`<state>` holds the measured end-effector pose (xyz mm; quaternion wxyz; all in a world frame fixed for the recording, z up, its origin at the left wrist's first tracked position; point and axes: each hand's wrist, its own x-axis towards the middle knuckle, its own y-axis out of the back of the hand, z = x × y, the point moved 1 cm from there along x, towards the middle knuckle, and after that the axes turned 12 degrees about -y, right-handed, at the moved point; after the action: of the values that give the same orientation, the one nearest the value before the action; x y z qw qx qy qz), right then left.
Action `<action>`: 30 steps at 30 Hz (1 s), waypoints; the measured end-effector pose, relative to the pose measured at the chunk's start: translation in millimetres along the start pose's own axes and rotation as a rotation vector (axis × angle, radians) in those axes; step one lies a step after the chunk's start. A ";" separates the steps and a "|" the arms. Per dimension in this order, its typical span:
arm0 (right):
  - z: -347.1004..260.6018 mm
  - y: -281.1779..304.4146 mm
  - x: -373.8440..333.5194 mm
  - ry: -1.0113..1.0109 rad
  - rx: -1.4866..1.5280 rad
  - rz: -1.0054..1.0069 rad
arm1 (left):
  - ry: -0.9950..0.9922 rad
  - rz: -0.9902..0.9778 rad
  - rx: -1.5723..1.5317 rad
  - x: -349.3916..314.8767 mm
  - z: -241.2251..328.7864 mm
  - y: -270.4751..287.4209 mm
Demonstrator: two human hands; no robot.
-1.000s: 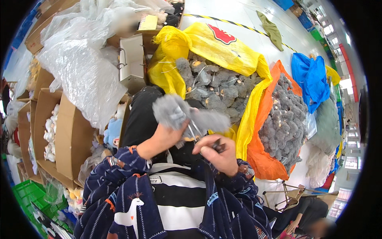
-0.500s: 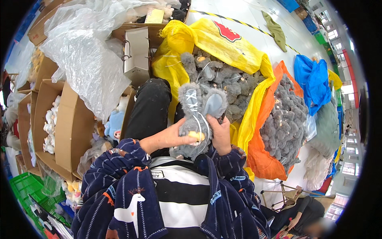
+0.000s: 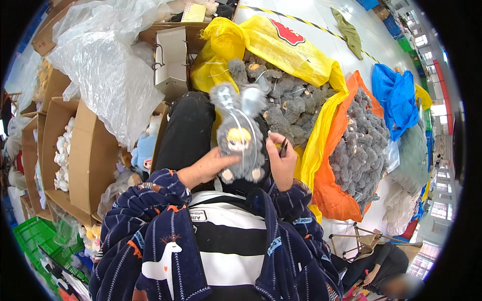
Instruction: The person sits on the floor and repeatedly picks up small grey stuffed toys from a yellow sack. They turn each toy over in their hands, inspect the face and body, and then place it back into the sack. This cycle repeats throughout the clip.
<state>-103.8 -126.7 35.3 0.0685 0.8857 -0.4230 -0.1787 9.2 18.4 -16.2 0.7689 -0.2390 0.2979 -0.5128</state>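
Note:
My left hand (image 3: 213, 164) is closed on a grey plush rabbit (image 3: 243, 150) at its lower left side. The toy lies upright over my lap, its yellow-haired face toward me, long ears pointing away and pale feet near me. White thread runs down its front. Just to its right, apart from the body, my right hand (image 3: 282, 161) is pinched. A small dark tool (image 3: 283, 146) sticks out between its fingers; its kind I cannot make out. A tiny white bit shows at the fingertips.
Beyond my lap, a yellow sack (image 3: 301, 55) holds many grey plush pieces. An orange sack (image 3: 326, 185) of similar pieces stands to the right, near a blue bag (image 3: 394, 103). Cardboard boxes (image 3: 85, 160) with plush toys and clear plastic sheeting (image 3: 105, 70) fill the left. Another person (image 3: 379, 266) sits lower right.
The rabbit has turned its face toward me and become more upright. My right hand has come off it to the right, while my left hand keeps its hold.

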 end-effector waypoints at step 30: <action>-91.1 18.6 10.7 0.449 -0.459 -0.092 | -0.208 -0.084 0.487 4.2 0.7 -1.0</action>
<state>-76.9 -149.5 122.0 0.3499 0.8826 -0.3054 -0.0726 10.3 14.2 -15.9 0.8083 -0.1107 0.0749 -0.5733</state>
